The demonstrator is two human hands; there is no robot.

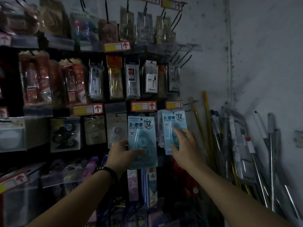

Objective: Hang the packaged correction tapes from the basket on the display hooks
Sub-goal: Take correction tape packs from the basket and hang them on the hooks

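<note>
Dim shop corner: black peg rack (114,110) crowded with hanging stationery packs, red-and-yellow price tags (143,106) with arrows, grey wall (246,54) to the right with a bundle of poles (229,145) leaning against it. Basket not in view.

Left hand (122,152) grips one tape pack (142,141) by its lower left edge, thumb across the front, holding it upright in front of the rack below a price tag. Whether its hang hole is on a hook yet cannot be told.

Right hand (183,145) is open, fingers spread flat against the front of the hung packs (173,130), a stack just right of the held one. It presses rather than grasps.

Handling, as judged: pack looks light, a thin card with a clear plastic blister. The card is stiff enough to hold shape from one edge but would bend if squeezed hard; the blister is probably slick. Best hold is low on the card, at the edge, as now, leaving the top hole free to meet the hook. A corner pinch may let it swing; steady it near the top with the other hand if needed.
</note>
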